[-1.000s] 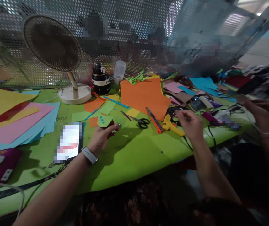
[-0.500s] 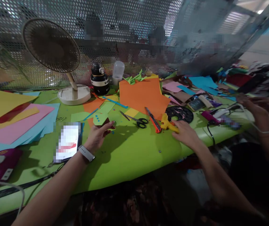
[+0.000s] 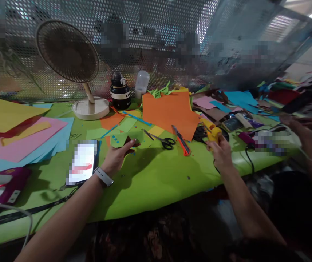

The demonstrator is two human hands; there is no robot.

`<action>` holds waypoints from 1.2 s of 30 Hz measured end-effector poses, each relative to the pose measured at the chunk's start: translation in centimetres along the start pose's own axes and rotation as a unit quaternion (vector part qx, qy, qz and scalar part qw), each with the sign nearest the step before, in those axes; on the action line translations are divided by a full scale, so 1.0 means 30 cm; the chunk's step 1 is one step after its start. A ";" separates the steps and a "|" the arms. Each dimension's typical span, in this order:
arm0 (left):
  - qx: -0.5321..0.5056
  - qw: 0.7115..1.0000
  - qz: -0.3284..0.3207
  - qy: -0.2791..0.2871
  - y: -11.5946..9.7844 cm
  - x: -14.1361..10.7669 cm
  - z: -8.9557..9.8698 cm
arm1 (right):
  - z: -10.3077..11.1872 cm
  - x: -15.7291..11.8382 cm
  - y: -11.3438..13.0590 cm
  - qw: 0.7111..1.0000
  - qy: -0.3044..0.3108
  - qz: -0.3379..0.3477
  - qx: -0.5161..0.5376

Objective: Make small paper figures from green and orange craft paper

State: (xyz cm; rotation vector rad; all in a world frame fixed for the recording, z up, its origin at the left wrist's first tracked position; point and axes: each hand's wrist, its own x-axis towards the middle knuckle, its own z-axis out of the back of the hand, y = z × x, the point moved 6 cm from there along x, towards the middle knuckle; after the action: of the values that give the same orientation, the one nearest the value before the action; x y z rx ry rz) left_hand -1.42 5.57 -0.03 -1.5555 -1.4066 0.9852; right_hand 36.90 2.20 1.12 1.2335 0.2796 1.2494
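Note:
My left hand (image 3: 115, 159), with a pale watch strap at the wrist, is closed on a folded light green paper piece (image 3: 118, 140) with small blue squares on it. My right hand (image 3: 222, 154) grips the handle of a yellow glue gun (image 3: 210, 129), which is lifted off the table with its nozzle pointing away from me. A dark cord hangs below that handle. Between my hands lie black-handled scissors (image 3: 168, 143) and an orange utility knife (image 3: 182, 141). Behind the glue gun, a round black tray (image 3: 199, 134) is partly hidden.
A large orange sheet (image 3: 169, 111) lies at the back, beside a black bottle (image 3: 120, 95) and a fan (image 3: 90, 108). Coloured papers (image 3: 39, 140) and a lit phone (image 3: 83, 162) are on the left. Another person's hands (image 3: 305, 134) are at the far right.
My right hand has closed around the glue gun and raised it from the table, tilting it upward. My left hand still holds the green paper, now turned slightly.

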 end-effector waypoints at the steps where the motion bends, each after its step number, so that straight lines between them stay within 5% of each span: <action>1: 0.001 1.000 -0.002 0.001 -0.001 0.000 0.000 | -0.033 0.000 0.014 0.994 0.028 -0.050 0.090; 5: 0.008 1.000 -0.016 -0.011 -0.007 0.007 0.013 | -0.214 -0.034 0.160 0.938 0.183 -0.132 0.262; 10: 0.053 0.998 -0.037 -0.023 -0.014 0.012 0.028 | -0.412 -0.098 0.374 0.897 0.330 -0.051 0.289; 15: 0.074 0.996 -0.049 -0.029 -0.026 0.009 0.027 | -0.536 -0.154 0.415 0.873 0.384 -0.032 0.298; 22: 0.086 0.994 -0.059 -0.032 -0.041 0.000 0.008 | -0.559 -0.175 0.363 0.875 0.380 -0.047 0.295; 36: 0.105 0.992 -0.060 -0.026 -0.042 -0.005 0.000 | -0.540 -0.179 0.414 0.881 0.370 -0.016 0.293</action>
State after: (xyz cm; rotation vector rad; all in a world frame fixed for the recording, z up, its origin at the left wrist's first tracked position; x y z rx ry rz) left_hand -1.88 5.49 1.13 -1.2846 -1.3674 1.0696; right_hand 15.98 4.46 2.57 1.1740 1.3130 1.6353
